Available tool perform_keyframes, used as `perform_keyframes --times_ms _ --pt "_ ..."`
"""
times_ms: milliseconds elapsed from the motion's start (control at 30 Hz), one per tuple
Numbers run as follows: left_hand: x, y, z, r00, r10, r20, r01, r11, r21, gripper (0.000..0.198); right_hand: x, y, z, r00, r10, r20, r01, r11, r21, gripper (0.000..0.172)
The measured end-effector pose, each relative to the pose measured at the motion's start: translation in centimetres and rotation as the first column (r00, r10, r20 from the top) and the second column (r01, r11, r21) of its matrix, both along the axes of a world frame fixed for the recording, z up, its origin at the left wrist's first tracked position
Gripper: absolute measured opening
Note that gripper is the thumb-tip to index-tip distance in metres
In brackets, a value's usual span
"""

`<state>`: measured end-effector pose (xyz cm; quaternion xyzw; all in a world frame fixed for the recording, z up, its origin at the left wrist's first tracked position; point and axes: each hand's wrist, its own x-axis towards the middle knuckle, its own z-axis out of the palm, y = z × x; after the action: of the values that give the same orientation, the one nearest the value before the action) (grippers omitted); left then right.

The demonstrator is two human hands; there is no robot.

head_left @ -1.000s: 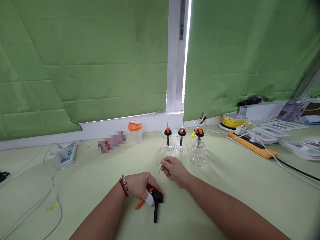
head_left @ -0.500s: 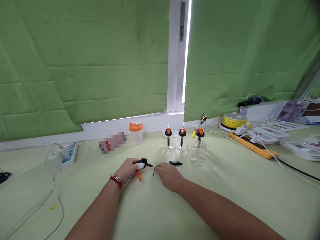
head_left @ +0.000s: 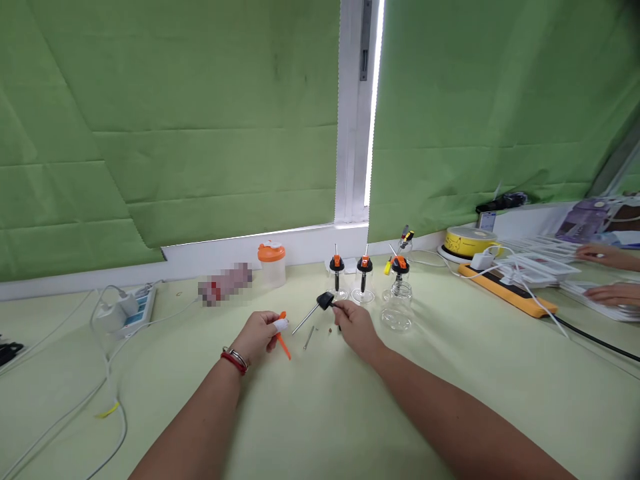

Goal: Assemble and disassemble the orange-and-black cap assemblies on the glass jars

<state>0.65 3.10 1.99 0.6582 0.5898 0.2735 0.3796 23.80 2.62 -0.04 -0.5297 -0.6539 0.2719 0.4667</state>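
My left hand [head_left: 263, 333] is closed on a slim orange plastic piece [head_left: 284, 347], its end slanting down over the table. My right hand [head_left: 357, 327] pinches a black lid [head_left: 325, 301] by its side stem, with a thin metal tube [head_left: 305, 319] slanting down to the left from it. Between the hands lie a small metal pin [head_left: 309, 338] and a tiny brown bit [head_left: 330, 331]. A black piece beneath my right hand is mostly hidden. Behind it stand glass jars with black and orange lids [head_left: 365, 265] and a lidless glass jar [head_left: 397, 308].
An orange-lidded cup [head_left: 272, 265] stands at the back. White cables run from a power strip [head_left: 137, 313] at left; an orange power strip [head_left: 507, 291] lies at right. A co-worker's hands [head_left: 613, 293] are over white sheets at far right.
The black lid with its tube has passed from my left hand to my right, which has lifted off the table. The orange piece stays in my left hand. A co-worker's hands have appeared at right.
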Motion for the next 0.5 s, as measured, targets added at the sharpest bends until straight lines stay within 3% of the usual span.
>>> perform_keyframes --times_ms 133,233,333,433,500 --pt "-0.1 0.5 -1.0 0.984 0.088 -0.157 -0.087 0.996 0.013 0.029 1.6 0.7 0.4 0.995 -0.074 -0.061 0.073 0.997 -0.017 0.028" --pt "0.5 0.4 -1.3 0.952 0.138 -0.272 -0.116 0.989 0.097 0.026 1.7 0.8 0.2 0.998 -0.027 -0.065 0.025 0.999 -0.023 0.028" --pt "1.3 -0.3 -0.6 0.916 0.187 -0.354 -0.114 0.969 0.217 0.029 1.2 0.3 0.2 0.998 0.049 -0.031 -0.050 0.998 -0.050 0.028" --pt "2.6 -1.5 0.6 0.913 0.197 -0.358 -0.068 0.937 0.343 0.037 0.4 -0.5 0.3 0.991 0.136 0.004 -0.135 0.989 -0.062 0.026" --pt "3.7 -2.4 1.2 0.957 0.080 -0.278 0.052 0.897 0.440 0.050 -0.1 -1.1 0.3 0.979 0.202 0.025 -0.201 0.979 -0.047 0.025"
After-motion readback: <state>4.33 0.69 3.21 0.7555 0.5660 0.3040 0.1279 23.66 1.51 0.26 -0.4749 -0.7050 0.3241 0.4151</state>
